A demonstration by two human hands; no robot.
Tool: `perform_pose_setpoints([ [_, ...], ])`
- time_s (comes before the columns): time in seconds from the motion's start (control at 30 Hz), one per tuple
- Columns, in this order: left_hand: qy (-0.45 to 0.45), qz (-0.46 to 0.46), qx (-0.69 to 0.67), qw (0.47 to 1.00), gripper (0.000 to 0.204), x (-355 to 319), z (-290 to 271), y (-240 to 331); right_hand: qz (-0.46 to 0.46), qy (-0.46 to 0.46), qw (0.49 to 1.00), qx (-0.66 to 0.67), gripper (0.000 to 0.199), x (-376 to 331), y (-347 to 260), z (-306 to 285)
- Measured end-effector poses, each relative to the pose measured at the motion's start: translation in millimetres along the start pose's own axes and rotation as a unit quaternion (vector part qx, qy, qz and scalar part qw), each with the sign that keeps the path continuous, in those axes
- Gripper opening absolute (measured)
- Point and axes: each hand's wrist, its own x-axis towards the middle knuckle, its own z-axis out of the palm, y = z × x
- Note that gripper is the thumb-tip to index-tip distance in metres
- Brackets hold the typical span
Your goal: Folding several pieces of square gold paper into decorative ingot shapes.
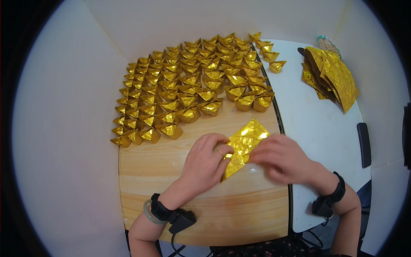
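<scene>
Our left hand [205, 158] holds one edge of a gold paper [246, 141] over the wooden desk [197, 214]. Our right hand [287, 156] is at the other edge, but blurry, so we cannot tell if it grips. Gold boats [207, 94] stand behind in rows.

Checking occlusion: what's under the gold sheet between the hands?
Wood-grain tabletop shows around the gold sheet. The left hand and right hand overlap its edges. Whatever lies directly beneath the sheet is covered; can't tell.

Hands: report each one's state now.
Left hand: partly closed, holding the gold sheet at its left edge.
Right hand: curled at the right edge; blurred, grip unclear.
</scene>
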Motion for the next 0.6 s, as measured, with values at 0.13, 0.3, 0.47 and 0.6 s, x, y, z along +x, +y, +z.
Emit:
perform_pose_setpoints([
  [0.13, 0.0, 0.018, -0.007, 1.0, 0.024, 1.3, 1.7, -3.7, 0.089, 0.102, 0.985, -0.109, 0.052, 2.7, -1.9, 0.8],
  [0.3, 0.0, 0.016, 0.01, 1.0, 0.029, 0.6, 2.6, -4.2, 0.118, 0.111, 0.983, -0.087, 0.05, 3.4, 0.1, 7.0],
  [0.47, -0.012, 0.02, 0.013, 1.0, 0.027, 0.7, 1.7, -8.7, 0.06, 0.06, 0.996, -0.003, 0.029, -2.9, 5.3, 3.0],
  [0.6, -0.053, 0.033, -0.023, 0.998, 0.025, 0.1, -3.3, -11.9, 0.063, 0.043, 0.996, 0.04, 0.016, -3.9, 5.8, 0.7],
])
